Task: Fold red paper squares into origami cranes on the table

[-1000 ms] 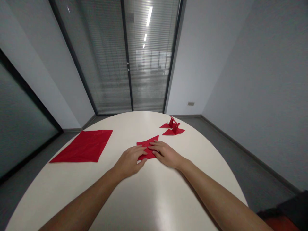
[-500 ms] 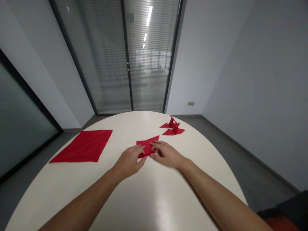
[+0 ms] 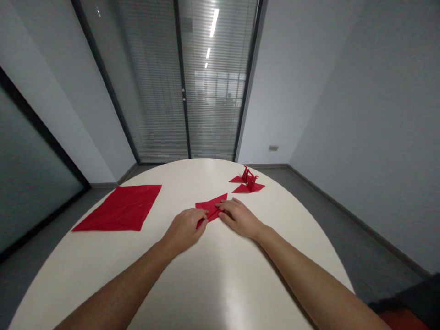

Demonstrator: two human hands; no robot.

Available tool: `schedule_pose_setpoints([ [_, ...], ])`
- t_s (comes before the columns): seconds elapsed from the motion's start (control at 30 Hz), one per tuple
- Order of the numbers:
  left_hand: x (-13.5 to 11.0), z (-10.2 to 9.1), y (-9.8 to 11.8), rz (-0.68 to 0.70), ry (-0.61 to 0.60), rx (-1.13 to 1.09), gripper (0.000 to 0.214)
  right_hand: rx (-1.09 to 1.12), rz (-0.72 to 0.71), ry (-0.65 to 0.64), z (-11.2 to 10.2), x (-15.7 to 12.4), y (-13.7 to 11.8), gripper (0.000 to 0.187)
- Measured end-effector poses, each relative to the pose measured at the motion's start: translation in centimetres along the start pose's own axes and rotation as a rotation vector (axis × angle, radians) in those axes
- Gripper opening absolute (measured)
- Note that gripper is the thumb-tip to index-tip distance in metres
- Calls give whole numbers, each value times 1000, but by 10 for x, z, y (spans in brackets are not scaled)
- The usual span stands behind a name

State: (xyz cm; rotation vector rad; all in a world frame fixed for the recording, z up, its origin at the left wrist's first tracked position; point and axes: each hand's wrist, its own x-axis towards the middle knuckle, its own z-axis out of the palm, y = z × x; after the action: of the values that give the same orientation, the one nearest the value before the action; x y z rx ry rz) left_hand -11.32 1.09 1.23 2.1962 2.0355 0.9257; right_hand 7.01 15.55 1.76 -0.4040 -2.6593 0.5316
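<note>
A small sheet of red paper (image 3: 213,204), partly folded along its near side, lies on the table between my two hands. My left hand (image 3: 187,225) has its thumb and fingers closed on the sheet's near left corner, which it partly covers. On the opposite side, my right hand (image 3: 239,217) rests with its fingers stretched over the paper's right part and its thumb close to the near edge.
The round white table (image 3: 185,284) carries a larger creased red sheet (image 3: 120,208) at the left. Two folded red paper cranes (image 3: 250,184) stand beyond my right hand. Glass panels with blinds (image 3: 154,91) rise behind the table.
My left thumb has moved up against its fingers at the paper's near left corner. My right hand has shifted slightly right, its thumb drawing back from the near edge.
</note>
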Motion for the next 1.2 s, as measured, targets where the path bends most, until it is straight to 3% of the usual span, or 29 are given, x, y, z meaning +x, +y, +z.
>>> schedule_pose_setpoints([
  [0.53, -1, 0, -2, 140, -38, -58, 40, 1, -3, 65, 2, 1, -2, 31],
  [0.73, -1, 0, -2, 150, -36, 37, 35, -17, -36, 102, 4, 2, 1, 17],
  [1.2, -1, -1, -4, 186, -104, 8, 39, -60, -54, 69, 3, 0, -1, 27],
])
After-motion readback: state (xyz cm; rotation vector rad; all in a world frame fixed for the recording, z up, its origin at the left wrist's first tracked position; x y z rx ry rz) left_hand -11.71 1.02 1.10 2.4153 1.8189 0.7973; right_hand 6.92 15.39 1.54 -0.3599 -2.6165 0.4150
